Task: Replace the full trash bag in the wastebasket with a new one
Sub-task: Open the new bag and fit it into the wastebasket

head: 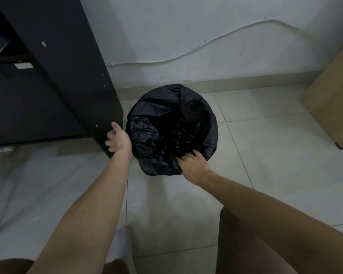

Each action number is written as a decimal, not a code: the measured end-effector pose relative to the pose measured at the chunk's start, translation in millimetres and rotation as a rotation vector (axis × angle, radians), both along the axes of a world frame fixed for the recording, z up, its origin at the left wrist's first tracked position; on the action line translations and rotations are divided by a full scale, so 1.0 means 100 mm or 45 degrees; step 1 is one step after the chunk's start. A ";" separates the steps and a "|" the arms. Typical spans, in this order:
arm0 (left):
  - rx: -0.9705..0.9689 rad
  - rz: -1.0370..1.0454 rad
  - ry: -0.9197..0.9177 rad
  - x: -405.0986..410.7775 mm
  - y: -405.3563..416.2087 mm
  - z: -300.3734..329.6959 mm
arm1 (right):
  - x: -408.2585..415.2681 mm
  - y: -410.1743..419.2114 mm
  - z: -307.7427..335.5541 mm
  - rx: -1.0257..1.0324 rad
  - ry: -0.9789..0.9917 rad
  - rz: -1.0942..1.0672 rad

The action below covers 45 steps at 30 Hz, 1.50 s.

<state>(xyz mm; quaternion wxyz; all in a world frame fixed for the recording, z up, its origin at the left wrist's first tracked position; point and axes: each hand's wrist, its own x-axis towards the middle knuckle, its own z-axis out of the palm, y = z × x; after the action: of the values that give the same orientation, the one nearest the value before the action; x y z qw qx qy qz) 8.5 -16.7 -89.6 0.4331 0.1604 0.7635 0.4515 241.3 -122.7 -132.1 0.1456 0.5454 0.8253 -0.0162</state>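
Observation:
A round wastebasket (213, 135) stands on the tiled floor by the wall, wholly covered by a black trash bag (166, 115) that lines it and folds over its rim. My right hand (192, 165) is at the near rim, its fingers curled into the crumpled bag plastic. My left hand (118, 140) hovers just left of the basket, blurred, fingers spread and holding nothing. What lies inside the bag is too dark to make out.
A dark cabinet (53, 76) stands close on the left, its corner beside my left hand. A light wooden piece of furniture (331, 107) stands at the right. A white cable (206, 44) runs along the wall. My legs and a white sock (121, 246) are at the bottom.

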 end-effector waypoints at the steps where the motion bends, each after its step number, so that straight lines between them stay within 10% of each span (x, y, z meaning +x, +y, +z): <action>1: -0.044 0.073 0.276 0.06 -0.09 0.01 | -0.02 -0.01 0.00 0.006 0.001 -0.030; 4: 0.017 0.056 0.353 0.47 -0.52 -0.06 | -0.12 -0.03 -0.01 0.037 0.016 -0.043; 9: 0.119 -0.102 -0.641 0.62 -0.60 -0.17 | -0.32 -0.08 -0.09 0.009 0.057 -0.056; 15: -0.120 -0.066 0.369 0.56 -0.67 -0.25 | -0.45 -0.12 -0.16 0.010 0.109 -0.102; 20: 0.142 0.058 -0.302 0.65 -0.68 -0.32 | -0.58 -0.17 -0.23 -0.005 0.098 -0.059; 26: 0.266 -0.132 -0.287 0.41 -0.51 -0.33 | -0.48 -0.17 -0.08 0.255 0.193 -0.090; 33: 0.365 -0.305 -0.357 0.18 -0.34 -0.31 | -0.23 -0.07 -0.25 -0.204 -0.054 0.026; 45: 0.205 -0.466 -0.612 -0.04 0.03 -0.36 | -0.42 -0.15 -0.37 -0.018 -0.017 0.055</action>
<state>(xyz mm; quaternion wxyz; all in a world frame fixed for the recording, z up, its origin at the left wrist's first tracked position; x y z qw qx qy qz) 4.3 -13.4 -125.7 0.6611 0.2176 0.5594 0.4501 199.2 -137.4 -169.0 0.1551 0.5266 0.8357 -0.0154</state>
